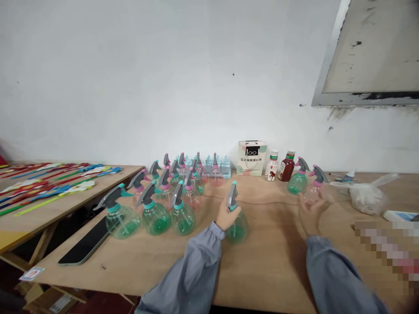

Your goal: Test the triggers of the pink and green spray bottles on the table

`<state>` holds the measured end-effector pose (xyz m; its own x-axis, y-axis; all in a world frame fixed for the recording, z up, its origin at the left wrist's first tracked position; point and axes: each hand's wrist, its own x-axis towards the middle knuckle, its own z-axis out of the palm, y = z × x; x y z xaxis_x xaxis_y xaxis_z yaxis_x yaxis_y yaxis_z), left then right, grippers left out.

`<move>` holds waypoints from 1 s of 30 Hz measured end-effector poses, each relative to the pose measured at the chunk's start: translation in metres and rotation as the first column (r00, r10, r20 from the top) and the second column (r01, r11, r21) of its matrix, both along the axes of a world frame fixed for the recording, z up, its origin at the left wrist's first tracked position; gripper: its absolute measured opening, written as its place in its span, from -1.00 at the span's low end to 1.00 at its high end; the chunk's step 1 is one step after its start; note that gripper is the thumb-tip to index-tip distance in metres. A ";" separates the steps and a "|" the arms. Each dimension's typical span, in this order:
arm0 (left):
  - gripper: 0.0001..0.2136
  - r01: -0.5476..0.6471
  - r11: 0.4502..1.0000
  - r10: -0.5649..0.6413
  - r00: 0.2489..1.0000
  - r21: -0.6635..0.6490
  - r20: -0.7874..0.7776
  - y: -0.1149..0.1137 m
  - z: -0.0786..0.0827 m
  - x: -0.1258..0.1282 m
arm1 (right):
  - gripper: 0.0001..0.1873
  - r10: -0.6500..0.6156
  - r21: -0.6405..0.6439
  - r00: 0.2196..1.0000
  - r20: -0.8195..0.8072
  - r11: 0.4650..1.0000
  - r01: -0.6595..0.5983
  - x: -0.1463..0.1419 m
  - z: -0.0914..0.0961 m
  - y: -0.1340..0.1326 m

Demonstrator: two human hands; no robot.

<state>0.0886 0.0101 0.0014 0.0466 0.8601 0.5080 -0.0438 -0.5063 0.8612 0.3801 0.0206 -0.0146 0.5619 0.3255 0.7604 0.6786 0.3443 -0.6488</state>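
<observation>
My left hand [226, 214] is closed around the neck of a clear green spray bottle [238, 229], which stands upright near the middle of the table. Blurred, my right hand [310, 213] curves its fingers round the body of a pink spray bottle [317, 183] with a grey and pink trigger head. Just behind that bottle is a green one with a pink trigger [297, 182]. To the left of my left hand stand several more green spray bottles [156, 218] and pink spray bottles [194, 198], in rows.
Against the wall are a light blue rack [225, 165], a printed paper bag [251, 168], a white bottle [272, 168] and a red-brown bottle [286, 169]. A black phone [85, 244] lies front left. A knotted plastic bag [368, 198] sits right. Colourful sticks cover the left table [131, 174].
</observation>
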 end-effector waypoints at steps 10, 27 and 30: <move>-0.50 0.501 0.837 -0.444 0.857 -0.220 0.262 -0.001 0.014 -0.035 | 0.05 -0.156 -0.236 0.986 -0.066 0.962 0.136 0.082 -0.030 0.054; -0.66 0.402 0.847 -0.277 0.892 -0.346 0.358 0.013 0.006 -0.037 | -0.02 0.158 -0.256 0.974 0.165 0.960 -0.113 -0.010 -0.049 -0.005; -0.70 0.392 0.848 -0.264 0.895 -0.356 0.359 0.014 0.006 -0.039 | -0.01 0.166 -0.255 0.972 0.167 0.959 -0.120 -0.009 -0.049 -0.004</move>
<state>0.0498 0.0237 0.0071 0.2721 0.9506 0.1493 -0.4197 -0.0224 0.9074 0.3710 0.0167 -0.0634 0.3527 0.5789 0.7352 0.7498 0.2952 -0.5921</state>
